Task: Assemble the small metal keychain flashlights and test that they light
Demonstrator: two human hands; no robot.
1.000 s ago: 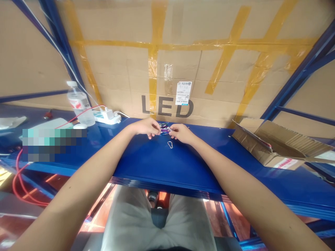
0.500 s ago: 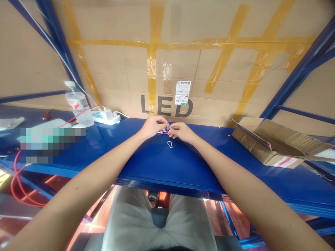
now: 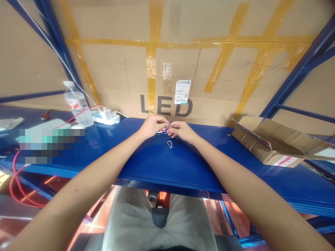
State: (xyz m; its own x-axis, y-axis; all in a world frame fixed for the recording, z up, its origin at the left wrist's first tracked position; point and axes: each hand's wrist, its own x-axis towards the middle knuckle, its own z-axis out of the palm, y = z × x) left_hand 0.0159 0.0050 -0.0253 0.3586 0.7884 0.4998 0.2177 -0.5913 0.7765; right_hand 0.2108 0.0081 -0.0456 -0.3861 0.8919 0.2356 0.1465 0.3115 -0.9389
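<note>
Near the back of the blue table, my left hand (image 3: 153,126) and my right hand (image 3: 181,130) meet with their fingertips pinched together. Between them is a small greyish metal piece (image 3: 170,126), mostly covered by the fingers, so its kind cannot be made out. Some small shiny items (image 3: 162,131) lie on the table under the fingers of my left hand, partly hidden. A silver carabiner (image 3: 170,144) rests flat on the table just in front of both hands, touched by neither.
An open cardboard box (image 3: 277,146) stands at the right on the blue table (image 3: 167,167). To the left are a plastic bottle (image 3: 77,104), a white power strip (image 3: 111,118) and a red cable (image 3: 15,174). A large taped carton (image 3: 117,76) backs the table.
Both hands stay in nearly the same place with their fingertips together, the fingers shifting only slightly. The carabiner has not moved on the table.
</note>
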